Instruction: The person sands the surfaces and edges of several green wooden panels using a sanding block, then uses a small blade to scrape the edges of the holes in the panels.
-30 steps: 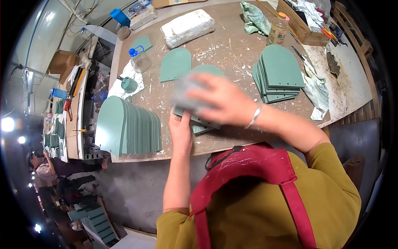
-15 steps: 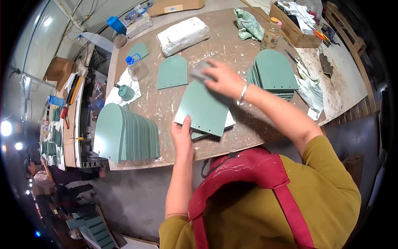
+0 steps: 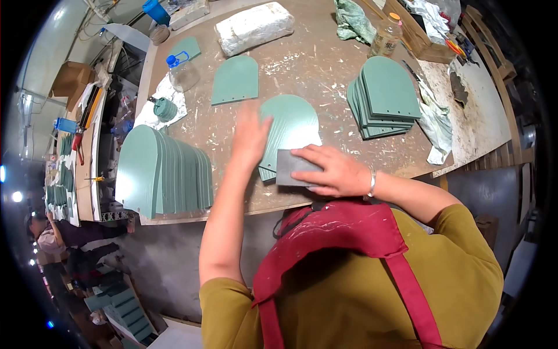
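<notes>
A green round-topped panel (image 3: 289,119) lies in front of me with its curved end away from me, and the edge of another piece shows under its near end. My right hand (image 3: 340,173) grips a flat grey sanding block (image 3: 288,168) over the panel's near right corner. Along the panel's left edge is my left hand (image 3: 251,136), slightly blurred, fingers stretched away from me and thumb apart; whether it touches the edge I cannot tell. Beyond it lies another green panel (image 3: 235,81) with small holes along its straight edge.
To the left stands a row of green panels (image 3: 168,171); a stack of them (image 3: 389,90) is at the right. A white wrapped block (image 3: 254,28), a blue-capped clear jug (image 3: 184,74), an orange-capped bottle (image 3: 386,36) and rags (image 3: 353,22) also occupy the table.
My right hand has brought the sanding block from the panel's far end to its near right corner. My left hand has left the near corner and moved up beside the left edge; the panel has turned.
</notes>
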Available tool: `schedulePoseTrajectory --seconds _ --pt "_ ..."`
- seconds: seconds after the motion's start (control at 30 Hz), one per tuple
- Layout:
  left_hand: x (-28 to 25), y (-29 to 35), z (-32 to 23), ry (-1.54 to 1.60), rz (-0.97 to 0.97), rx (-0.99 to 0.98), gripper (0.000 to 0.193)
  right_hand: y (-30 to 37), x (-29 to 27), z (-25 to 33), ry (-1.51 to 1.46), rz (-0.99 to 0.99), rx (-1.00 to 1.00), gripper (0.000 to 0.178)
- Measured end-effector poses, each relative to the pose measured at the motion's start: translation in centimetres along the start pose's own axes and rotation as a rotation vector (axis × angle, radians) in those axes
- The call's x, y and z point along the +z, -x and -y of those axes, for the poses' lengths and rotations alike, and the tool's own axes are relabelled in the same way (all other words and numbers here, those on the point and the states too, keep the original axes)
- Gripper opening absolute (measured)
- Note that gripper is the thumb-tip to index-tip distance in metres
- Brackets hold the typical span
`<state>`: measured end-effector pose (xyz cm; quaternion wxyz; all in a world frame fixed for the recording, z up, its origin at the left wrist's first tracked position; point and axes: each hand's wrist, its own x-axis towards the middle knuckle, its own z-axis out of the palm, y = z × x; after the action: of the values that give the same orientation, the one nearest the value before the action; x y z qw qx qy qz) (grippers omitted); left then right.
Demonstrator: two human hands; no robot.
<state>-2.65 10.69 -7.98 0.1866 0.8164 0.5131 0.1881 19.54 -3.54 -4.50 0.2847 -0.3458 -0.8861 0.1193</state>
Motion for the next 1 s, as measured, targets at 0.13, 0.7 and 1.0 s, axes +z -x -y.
schedulePoseTrajectory --seconds 0.13,0.7,1.0 --pt "-0.5 -0.7 -1.7 0.144 0.098 -0.16 0.056 2.5 -0.5 -4.6 0.165 -0.259 0.437 0.05" --pt "-0.9 0.3 1.4 0.268 0.029 -0.003 0.06 2.7 -4.1 -0.8 -0.84 -0.712 0.837 0.044" --pt "-1.0 -2.3 0.0 0.082 -0.086 0.084 0.039 4.7 -3.5 -1.2 -0.951 -0.742 0.924 0.04"
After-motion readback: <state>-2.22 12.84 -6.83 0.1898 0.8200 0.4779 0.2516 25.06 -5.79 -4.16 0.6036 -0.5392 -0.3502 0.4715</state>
